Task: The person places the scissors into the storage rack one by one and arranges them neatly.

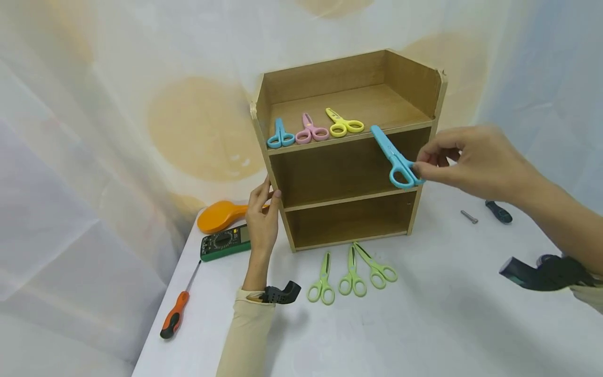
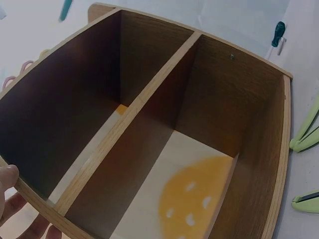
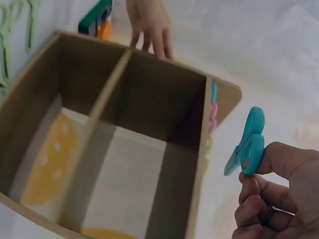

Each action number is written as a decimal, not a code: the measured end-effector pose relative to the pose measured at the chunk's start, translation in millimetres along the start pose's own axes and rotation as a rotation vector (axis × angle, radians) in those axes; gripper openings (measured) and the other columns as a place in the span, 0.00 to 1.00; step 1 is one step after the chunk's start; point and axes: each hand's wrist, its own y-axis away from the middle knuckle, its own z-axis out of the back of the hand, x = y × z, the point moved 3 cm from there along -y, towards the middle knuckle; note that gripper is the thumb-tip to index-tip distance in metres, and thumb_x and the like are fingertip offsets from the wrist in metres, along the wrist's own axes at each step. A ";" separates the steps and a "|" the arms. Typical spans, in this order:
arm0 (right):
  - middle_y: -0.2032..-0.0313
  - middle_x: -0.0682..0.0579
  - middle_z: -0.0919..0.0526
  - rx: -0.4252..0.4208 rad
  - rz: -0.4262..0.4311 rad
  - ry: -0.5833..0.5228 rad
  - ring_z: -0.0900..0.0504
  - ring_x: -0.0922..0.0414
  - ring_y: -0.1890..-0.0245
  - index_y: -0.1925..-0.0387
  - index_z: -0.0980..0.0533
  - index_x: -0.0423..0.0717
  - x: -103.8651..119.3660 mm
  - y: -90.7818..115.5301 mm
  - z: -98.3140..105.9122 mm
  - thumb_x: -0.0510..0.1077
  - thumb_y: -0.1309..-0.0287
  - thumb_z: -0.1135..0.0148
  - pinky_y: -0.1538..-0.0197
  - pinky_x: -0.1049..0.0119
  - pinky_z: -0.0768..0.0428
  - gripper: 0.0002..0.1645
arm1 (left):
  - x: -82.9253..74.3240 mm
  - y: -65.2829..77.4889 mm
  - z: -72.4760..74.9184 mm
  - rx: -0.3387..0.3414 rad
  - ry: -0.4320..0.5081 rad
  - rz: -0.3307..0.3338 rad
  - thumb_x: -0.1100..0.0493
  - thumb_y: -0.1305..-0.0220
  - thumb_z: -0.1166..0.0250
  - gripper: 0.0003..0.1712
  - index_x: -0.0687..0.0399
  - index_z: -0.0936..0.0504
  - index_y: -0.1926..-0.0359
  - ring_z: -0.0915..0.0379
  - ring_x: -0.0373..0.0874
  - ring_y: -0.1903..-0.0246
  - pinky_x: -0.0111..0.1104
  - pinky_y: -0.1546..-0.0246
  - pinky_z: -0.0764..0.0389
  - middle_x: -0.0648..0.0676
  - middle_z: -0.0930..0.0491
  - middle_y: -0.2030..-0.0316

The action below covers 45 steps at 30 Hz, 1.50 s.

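Observation:
My right hand (image 1: 485,162) pinches a pair of light-blue scissors (image 1: 385,145) by the handle loops, blades pointing up and left, in front of the wooden shelf unit (image 1: 348,225). In the right wrist view, thumb and forefinger meet at a loop of the blue scissors (image 3: 252,148). My left hand (image 1: 263,222) holds the unit's left side panel, thumb at the front edge (image 2: 30,196) and fingers along the outside. Along the top shelf's front lie smaller blue scissors (image 1: 279,128), pink scissors (image 1: 308,124) and yellow scissors (image 1: 346,124).
Three green scissors (image 1: 325,269) lie on the table before the unit. To the left are an orange rounded object (image 1: 219,217), a green multimeter (image 1: 223,241) and an orange-handled screwdriver (image 1: 176,311). A bolt (image 1: 468,216) and a dark handle (image 1: 498,212) lie at right.

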 end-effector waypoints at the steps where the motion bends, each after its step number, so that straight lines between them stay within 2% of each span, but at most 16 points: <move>1: 0.79 0.59 0.24 -0.003 0.003 0.007 0.32 0.60 0.76 0.74 0.17 0.50 0.8 -9.6 1.2 0.36 0.49 0.25 0.74 0.73 0.37 0.07 | 0.3 0.1 0.0 -0.002 0.004 0.001 0.64 0.27 0.40 0.26 0.60 0.29 0.31 0.25 0.55 0.47 0.49 0.49 0.21 0.63 0.27 0.40; 4: 0.79 0.56 0.21 -0.002 0.009 0.016 0.29 0.59 0.78 0.73 0.15 0.45 0.4 -38.1 2.3 0.37 0.47 0.28 0.76 0.75 0.35 0.03 | 1.8 -0.4 0.4 -0.011 0.009 -0.001 0.64 0.27 0.40 0.26 0.59 0.29 0.31 0.25 0.55 0.47 0.49 0.49 0.21 0.63 0.27 0.40; 9: 0.75 0.50 0.15 0.056 -0.026 0.049 0.22 0.57 0.75 0.70 0.14 0.39 -7.6 -80.1 -1.7 0.39 0.45 0.30 0.74 0.75 0.29 0.06 | 24.8 -4.6 -2.1 -0.023 0.001 -0.012 0.61 0.27 0.39 0.26 0.55 0.28 0.31 0.25 0.54 0.47 0.46 0.49 0.20 0.61 0.26 0.40; 12: 0.76 0.49 0.15 0.112 -0.060 0.091 0.23 0.54 0.72 0.70 0.14 0.38 -14.7 -98.5 -6.1 0.41 0.44 0.31 0.70 0.67 0.27 0.08 | 39.3 -5.8 -3.8 -0.020 -0.002 -0.018 0.58 0.27 0.38 0.26 0.50 0.28 0.30 0.25 0.51 0.47 0.43 0.50 0.20 0.58 0.26 0.40; 15: 0.78 0.49 0.17 0.176 -0.099 0.130 0.26 0.49 0.70 0.72 0.14 0.37 -22.1 -111.2 -9.4 0.42 0.43 0.33 0.52 0.51 0.25 0.10 | 43.5 -4.8 -4.7 -0.012 0.006 -0.025 0.55 0.27 0.38 0.26 0.46 0.27 0.30 0.25 0.48 0.47 0.44 0.50 0.19 0.54 0.26 0.40; 17: 0.79 0.49 0.18 0.214 -0.121 0.161 0.28 0.48 0.69 0.72 0.14 0.36 -26.9 -117.2 -11.0 0.43 0.43 0.34 0.49 0.44 0.30 0.12 | 43.6 -4.2 -5.0 -0.007 0.011 -0.032 0.54 0.27 0.38 0.26 0.44 0.27 0.30 0.24 0.46 0.47 0.44 0.49 0.19 0.52 0.25 0.40; 20: 0.79 0.47 0.19 0.265 -0.153 0.197 0.27 0.47 0.69 0.70 0.14 0.34 -32.3 -123.4 -12.7 0.44 0.41 0.35 0.52 0.46 0.26 0.14 | 41.3 -4.6 -5.3 -0.008 0.006 -0.045 0.52 0.27 0.38 0.26 0.42 0.27 0.30 0.25 0.45 0.47 0.43 0.50 0.19 0.50 0.25 0.41; 22: 0.77 0.47 0.18 0.291 -0.176 0.213 0.25 0.47 0.70 0.68 0.14 0.33 -34.3 -126.0 -14.3 0.44 0.40 0.36 0.66 0.56 0.27 0.15 | 40.0 -5.3 -5.3 -0.009 0.006 -0.050 0.51 0.27 0.39 0.26 0.41 0.28 0.30 0.25 0.44 0.47 0.43 0.50 0.19 0.49 0.25 0.41; 23: 0.77 0.46 0.18 0.302 -0.187 0.214 0.25 0.48 0.71 0.66 0.14 0.33 -34.8 -126.8 -15.1 0.44 0.39 0.36 0.70 0.59 0.27 0.16 | 39.5 -5.7 -5.4 -0.009 0.004 -0.050 0.50 0.27 0.39 0.26 0.40 0.28 0.30 0.25 0.44 0.47 0.44 0.50 0.19 0.49 0.25 0.41; 27: 0.76 0.45 0.19 0.305 -0.211 0.214 0.25 0.48 0.72 0.63 0.15 0.30 -35.3 -126.2 -17.2 0.44 0.36 0.40 0.74 0.61 0.27 0.18 | 39.4 -6.2 -6.6 -0.005 0.018 -0.044 0.50 0.27 0.39 0.26 0.40 0.28 0.30 0.25 0.44 0.47 0.47 0.50 0.19 0.49 0.26 0.41; 31: 0.75 0.42 0.19 0.244 -0.184 0.229 0.26 0.47 0.71 0.60 0.16 0.29 -32.5 -118.3 -15.7 0.44 0.34 0.44 0.72 0.59 0.29 0.21 | 38.6 -4.3 -8.3 -0.006 0.021 -0.039 0.50 0.27 0.38 0.26 0.40 0.27 0.30 0.25 0.44 0.47 0.45 0.51 0.19 0.49 0.26 0.40; 35: 0.73 0.40 0.17 0.140 -0.096 0.250 0.25 0.46 0.71 0.61 0.16 0.29 -25.0 -102.8 -9.8 0.43 0.34 0.46 0.71 0.58 0.29 0.20 | 36.5 -3.5 -9.2 -0.005 0.015 -0.037 0.51 0.27 0.38 0.26 0.40 0.27 0.30 0.25 0.44 0.47 0.40 0.51 0.18 0.49 0.25 0.40; 40: 0.75 0.45 0.18 0.036 0.049 0.220 0.25 0.52 0.75 0.66 0.15 0.34 -11.3 -73.2 -6.1 0.38 0.38 0.41 0.72 0.61 0.29 0.11 | 34.0 -3.9 -8.7 -0.007 0.028 -0.032 0.52 0.28 0.38 0.26 0.43 0.27 0.31 0.25 0.46 0.47 0.40 0.51 0.19 0.52 0.26 0.39; 41: 0.75 0.47 0.18 0.024 0.079 0.203 0.25 0.53 0.75 0.67 0.15 0.35 -8.4 -66.2 -7.0 0.37 0.39 0.39 0.73 0.63 0.29 0.09 | 29.0 -3.4 -8.3 -0.011 0.025 -0.028 0.54 0.27 0.38 0.26 0.46 0.27 0.30 0.25 0.48 0.47 0.38 0.51 0.19 0.54 0.26 0.39; 45: 0.75 0.53 0.18 0.014 0.158 0.132 0.24 0.58 0.75 0.68 0.15 0.39 0.9 -36.5 -18.2 0.34 0.43 0.33 0.72 0.66 0.27 0.03 | 29.0 -4.7 -5.5 -0.016 0.011 -0.032 0.55 0.27 0.38 0.26 0.46 0.27 0.30 0.25 0.48 0.47 0.37 0.52 0.20 0.55 0.26 0.40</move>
